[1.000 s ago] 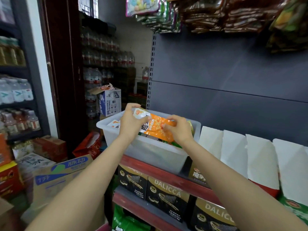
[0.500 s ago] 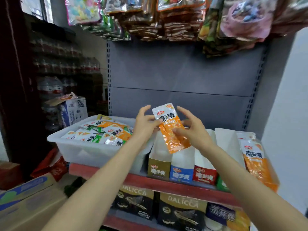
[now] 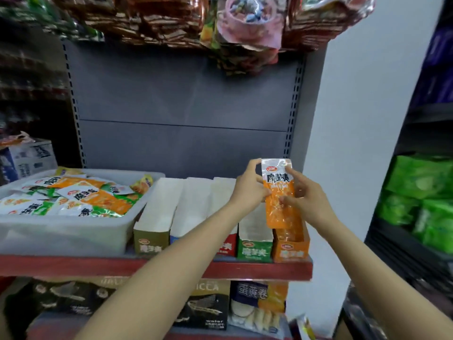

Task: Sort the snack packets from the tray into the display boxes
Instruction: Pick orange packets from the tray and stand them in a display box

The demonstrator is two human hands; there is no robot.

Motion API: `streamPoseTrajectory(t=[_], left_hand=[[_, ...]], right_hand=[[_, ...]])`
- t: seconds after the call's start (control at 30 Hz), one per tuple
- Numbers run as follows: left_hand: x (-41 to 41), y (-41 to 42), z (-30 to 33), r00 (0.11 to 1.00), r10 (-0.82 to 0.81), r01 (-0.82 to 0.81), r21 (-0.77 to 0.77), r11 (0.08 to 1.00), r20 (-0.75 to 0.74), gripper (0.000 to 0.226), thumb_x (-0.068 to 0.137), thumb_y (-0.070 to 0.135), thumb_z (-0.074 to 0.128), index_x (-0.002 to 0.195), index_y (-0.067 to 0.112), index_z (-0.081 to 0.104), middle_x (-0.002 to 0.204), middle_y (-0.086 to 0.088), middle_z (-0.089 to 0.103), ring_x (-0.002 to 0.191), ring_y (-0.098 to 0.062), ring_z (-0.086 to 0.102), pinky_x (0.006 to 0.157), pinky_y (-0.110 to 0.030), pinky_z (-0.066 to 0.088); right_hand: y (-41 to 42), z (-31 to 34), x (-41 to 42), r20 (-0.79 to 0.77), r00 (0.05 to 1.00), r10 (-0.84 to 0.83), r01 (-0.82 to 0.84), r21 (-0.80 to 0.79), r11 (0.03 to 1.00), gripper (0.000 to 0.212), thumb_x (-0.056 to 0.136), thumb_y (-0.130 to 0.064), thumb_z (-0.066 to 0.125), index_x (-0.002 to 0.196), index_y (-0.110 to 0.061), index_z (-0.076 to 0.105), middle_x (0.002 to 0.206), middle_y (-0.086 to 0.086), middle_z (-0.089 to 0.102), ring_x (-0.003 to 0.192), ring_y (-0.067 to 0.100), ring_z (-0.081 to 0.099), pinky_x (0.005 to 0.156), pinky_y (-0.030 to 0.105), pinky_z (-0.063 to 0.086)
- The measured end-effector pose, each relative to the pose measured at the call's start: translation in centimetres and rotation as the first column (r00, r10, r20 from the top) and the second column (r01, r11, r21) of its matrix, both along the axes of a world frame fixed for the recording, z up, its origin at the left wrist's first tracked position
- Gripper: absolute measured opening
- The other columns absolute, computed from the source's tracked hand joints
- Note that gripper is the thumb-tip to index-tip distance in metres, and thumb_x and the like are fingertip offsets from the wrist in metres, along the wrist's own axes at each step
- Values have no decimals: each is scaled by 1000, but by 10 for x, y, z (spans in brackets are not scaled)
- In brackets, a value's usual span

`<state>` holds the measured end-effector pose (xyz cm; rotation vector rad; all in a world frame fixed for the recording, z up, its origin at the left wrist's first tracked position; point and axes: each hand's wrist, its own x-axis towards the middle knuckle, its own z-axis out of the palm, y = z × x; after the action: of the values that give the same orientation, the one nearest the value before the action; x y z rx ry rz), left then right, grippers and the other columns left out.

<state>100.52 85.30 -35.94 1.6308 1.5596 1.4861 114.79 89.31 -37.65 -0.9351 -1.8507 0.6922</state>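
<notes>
Moved right: left hand and right hand pinch one packet above five boxes.

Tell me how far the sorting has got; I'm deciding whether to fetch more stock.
Early. Orange packets already stand in the orange display box. Both hands, left hand and right hand, hold an orange packet above that box. The tray is still heaped with orange and green packets; the green box looks empty.

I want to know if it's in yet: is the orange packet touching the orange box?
Cannot tell. In the head view the orange packet, held by both the left hand and right hand, overlaps the orange box, so neither a gap nor contact shows.
</notes>
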Motion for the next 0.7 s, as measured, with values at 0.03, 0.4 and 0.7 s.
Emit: streamPoseTrajectory(t=[0.03,0.4,0.7], left_hand=[[6,4,-4,999,-1,1,-2,1000,-41,73,80,-7,64,138,22,33,103,-7,60,88,-21,63,69,-35,59],[17,20,-29,907,109,-111,19,994,-407,56,82,6,68,133,14,45,119,-7,55,105,-19,55,86,-27,46],[-57,-24,-16,800,239,-183,157,971,-550,28,89,21,60,117,21,60,106,5,56,99,-10,52,85,-24,43]], right_hand=[[3,-4,5,37,999,-36,36,2,999,70,81,-5,69,140,-31,40,114,2,64,91,15,62,71,24,52],[14,-30,18,314,927,-203,188,81,979,58,82,-10,68,135,-21,48,133,7,38,124,21,40,96,25,38],[-9,-15,-27,397,898,-191,44,349,936,28,92,-13,53,119,-15,61,130,1,45,127,19,36,97,17,25]])
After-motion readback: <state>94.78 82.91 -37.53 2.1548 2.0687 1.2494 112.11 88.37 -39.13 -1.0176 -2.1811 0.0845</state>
